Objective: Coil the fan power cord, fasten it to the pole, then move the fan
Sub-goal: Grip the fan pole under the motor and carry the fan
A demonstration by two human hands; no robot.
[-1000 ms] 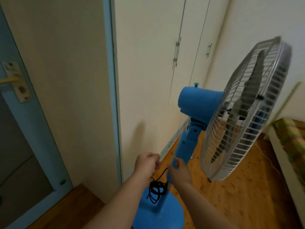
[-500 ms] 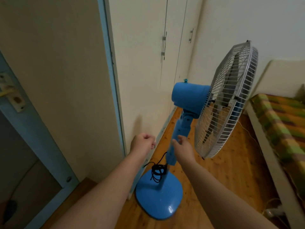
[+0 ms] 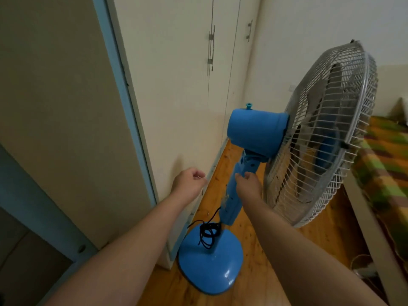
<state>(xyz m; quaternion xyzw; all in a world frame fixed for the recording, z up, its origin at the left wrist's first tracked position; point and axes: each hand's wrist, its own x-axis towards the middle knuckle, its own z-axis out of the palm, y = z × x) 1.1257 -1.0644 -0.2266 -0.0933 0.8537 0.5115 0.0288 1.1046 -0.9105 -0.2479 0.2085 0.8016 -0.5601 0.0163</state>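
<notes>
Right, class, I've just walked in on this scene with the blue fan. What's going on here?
A person is standing over a blue pedestal fan. Their right hand grips the pole just below the motor housing, while the left hand is held out beside it, fingers curled and apparently holding nothing. The black power cord is bundled in a coil at the foot of the pole, above the base. So the cord looks dealt with, and the person seems ready to move the fan.

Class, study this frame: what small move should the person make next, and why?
Probably lift the fan slightly: the cord already hangs coiled at the pole, the right hand grips it high up, and the left hand holds nothing.
</notes>
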